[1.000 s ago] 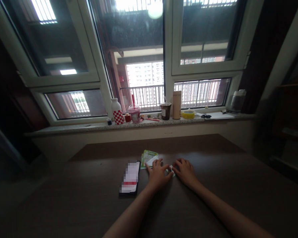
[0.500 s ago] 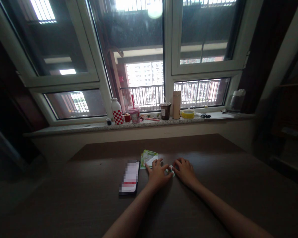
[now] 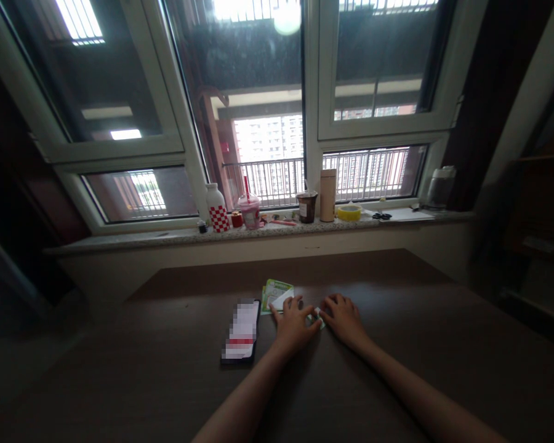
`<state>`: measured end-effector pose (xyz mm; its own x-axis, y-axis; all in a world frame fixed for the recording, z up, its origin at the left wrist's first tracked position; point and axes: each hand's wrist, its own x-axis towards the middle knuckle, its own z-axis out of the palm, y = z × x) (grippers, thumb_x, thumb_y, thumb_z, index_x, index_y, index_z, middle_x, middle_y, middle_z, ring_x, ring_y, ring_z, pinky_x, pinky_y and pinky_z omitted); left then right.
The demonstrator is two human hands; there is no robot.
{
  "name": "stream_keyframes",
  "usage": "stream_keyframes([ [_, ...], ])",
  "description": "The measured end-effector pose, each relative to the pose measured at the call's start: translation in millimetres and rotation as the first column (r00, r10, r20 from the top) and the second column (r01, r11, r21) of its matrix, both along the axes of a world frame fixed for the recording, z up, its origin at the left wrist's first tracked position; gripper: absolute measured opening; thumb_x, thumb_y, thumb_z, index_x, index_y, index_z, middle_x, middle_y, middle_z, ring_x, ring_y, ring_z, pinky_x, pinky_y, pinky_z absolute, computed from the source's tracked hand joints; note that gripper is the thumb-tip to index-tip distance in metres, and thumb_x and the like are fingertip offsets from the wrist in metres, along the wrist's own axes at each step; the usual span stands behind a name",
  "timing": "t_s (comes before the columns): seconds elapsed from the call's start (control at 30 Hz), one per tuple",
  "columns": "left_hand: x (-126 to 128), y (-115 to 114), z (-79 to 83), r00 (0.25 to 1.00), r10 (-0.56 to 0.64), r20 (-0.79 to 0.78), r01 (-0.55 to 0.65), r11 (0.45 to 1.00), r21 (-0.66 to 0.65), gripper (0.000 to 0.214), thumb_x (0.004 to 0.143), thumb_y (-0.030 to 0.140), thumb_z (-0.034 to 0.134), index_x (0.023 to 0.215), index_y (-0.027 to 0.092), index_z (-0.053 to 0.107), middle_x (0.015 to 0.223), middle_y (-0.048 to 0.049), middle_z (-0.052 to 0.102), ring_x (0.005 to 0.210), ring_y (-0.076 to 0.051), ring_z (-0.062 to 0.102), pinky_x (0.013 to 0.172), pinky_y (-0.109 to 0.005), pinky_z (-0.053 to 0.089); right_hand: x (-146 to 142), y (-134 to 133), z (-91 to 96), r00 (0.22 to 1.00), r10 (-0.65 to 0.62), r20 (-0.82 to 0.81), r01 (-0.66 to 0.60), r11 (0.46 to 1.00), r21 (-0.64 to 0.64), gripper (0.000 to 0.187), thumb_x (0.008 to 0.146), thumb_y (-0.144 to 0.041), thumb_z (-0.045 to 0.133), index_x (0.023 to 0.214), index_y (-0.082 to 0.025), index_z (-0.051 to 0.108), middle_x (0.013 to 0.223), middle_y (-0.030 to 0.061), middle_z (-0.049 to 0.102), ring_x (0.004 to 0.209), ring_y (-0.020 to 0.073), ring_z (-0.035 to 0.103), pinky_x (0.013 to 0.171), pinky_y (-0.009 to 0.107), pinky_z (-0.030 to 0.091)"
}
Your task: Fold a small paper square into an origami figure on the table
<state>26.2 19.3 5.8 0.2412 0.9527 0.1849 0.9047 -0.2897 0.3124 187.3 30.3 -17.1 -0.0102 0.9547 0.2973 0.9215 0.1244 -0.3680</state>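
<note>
Left hand [image 3: 295, 325] and right hand [image 3: 343, 317] seemingly work a slip [image 3: 322, 323], fingers curled, grip unclear, cards [image 3: 277, 289] at its ten o'clock, steadiness likely needed next.

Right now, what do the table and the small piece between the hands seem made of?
Table: perhaps wood or laminate, satin, from its brown surface and soft sheen. Small piece: probably paper or thin film, from its pale, green-marked look; finish unclear.
</note>
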Motion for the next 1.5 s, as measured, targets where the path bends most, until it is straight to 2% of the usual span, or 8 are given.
stream_keyframes([
  [0.33, 0.1, -1.4, 3.7, 1.0, -0.007, -0.023, 0.006, 1.0, -0.024, 0.03, 0.082, 0.056, 0.056, 0.103, 0.038, 0.067, 0.146, -0.0005, 0.04, 0.137, -0.033, 0.028, 0.105, -0.075, 0.002, -0.6, -1.7, 3.4, 1.0, 0.002, -0.018, -0.002, 1.0, -0.013, 0.021, 0.088, -0.043, 0.052, 0.097, -0.028, 0.064, 0.115, 0.0054, 0.058, 0.107, 0.0247, 0.05, 0.093, 0.038, 0.035],
  [0.93, -1.4, 1.7, -1.0, 0.999, -0.028, 0.024, 0.028, 1.0, 0.0, 0.025, 0.08, 0.055, 0.059, 0.098, 0.039, 0.067, 0.146, 0.005, 0.042, 0.137, -0.034, 0.027, 0.102, -0.078, 0.0, -0.8, -0.2, 2.3, 1.0, 0.008, 0.013, -0.008, 0.999, -0.032, 0.024, 0.09, -0.045, 0.049, 0.102, -0.03, 0.064, 0.119, 0.0057, 0.056, 0.11, 0.0257, 0.048, 0.094, 0.04, 0.035],
  [1.27, -0.3, 0.3, 1.4, 0.999, -0.01, 0.032, 0.011, 1.0, -0.024, 0.024, 0.08, 0.053, 0.06, 0.096, 0.037, 0.067, 0.146, 0.004, 0.042, 0.138, -0.034, 0.026, 0.103, -0.077, 0.002, 1.9, 2.0, 0.4, 0.999, -0.008, -0.049, 0.006, 0.999, -0.036, 0.02, 0.088, -0.042, 0.052, 0.096, -0.029, 0.065, 0.118, 0.0046, 0.057, 0.111, 0.0246, 0.048, 0.094, 0.039, 0.034],
  [1.5, 0.2, -0.3, 3.5, 1.0, -0.001, 0.009, 0.002, 0.999, -0.047, 0.027, 0.08, 0.056, 0.058, 0.099, 0.038, 0.067, 0.148, 0.0044, 0.041, 0.139, -0.034, 0.024, 0.104, -0.076, 0.002, 1.4, 2.8, 0.2, 1.0, -0.009, -0.024, 0.009, 1.0, -0.025, 0.021, 0.087, -0.044, 0.053, 0.095, -0.027, 0.064, 0.116, 0.0052, 0.058, 0.109, 0.0246, 0.049, 0.092, 0.038, 0.035],
])
